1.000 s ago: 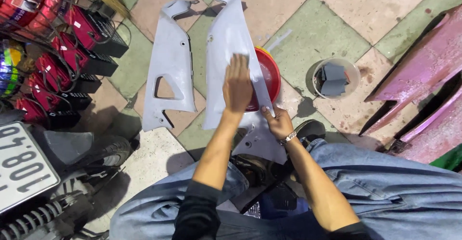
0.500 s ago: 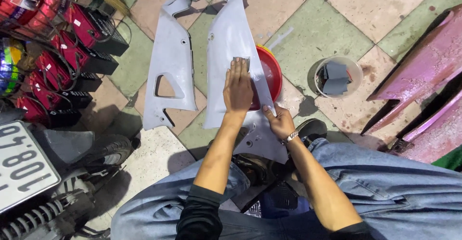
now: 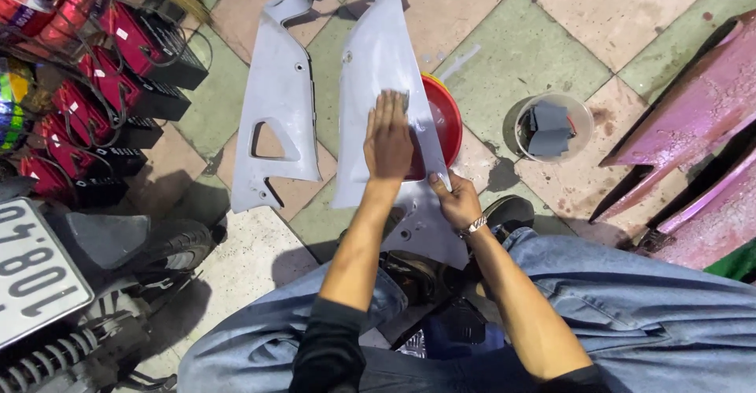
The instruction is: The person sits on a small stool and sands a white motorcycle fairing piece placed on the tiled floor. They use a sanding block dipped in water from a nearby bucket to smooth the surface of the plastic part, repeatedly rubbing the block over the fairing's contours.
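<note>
I see my left hand [image 3: 388,137] lying flat, fingers together and stretched out, palm down on the long pale grey plastic fairing panel [image 3: 376,62]; a small grey square of sanding paper [image 3: 402,98] peeks out just past its fingertips, pressed against the panel; the hand is not curled round anything, only pushing down on the sheet. My right hand [image 3: 455,200], with a metal watch at the wrist, is clamped on the lower right edge of that same panel, thumb on top and fingers under the rim, nearer to me than the left hand. The panel runs away from both hands toward the top of the view and rests across a red round plastic basin [image 3: 442,121], which shows just right of the left hand; whether the basin holds anything, I cannot tell. Left of the left hand, close beside the held panel, a second pale grey fairing panel with a triangular cut-out [image 3: 277,94] lies flat on the tiled floor [image 3: 543,31]. Right of the right hand, well apart, stands a small clear round tub holding folded grey sheets [image 3: 553,127]; further right lie pink scratched body panels [image 3: 693,117]. Far left of both hands sit red and black batteries [image 3: 118,86] and a motorbike's rear with a white plate [image 3: 35,271].
</note>
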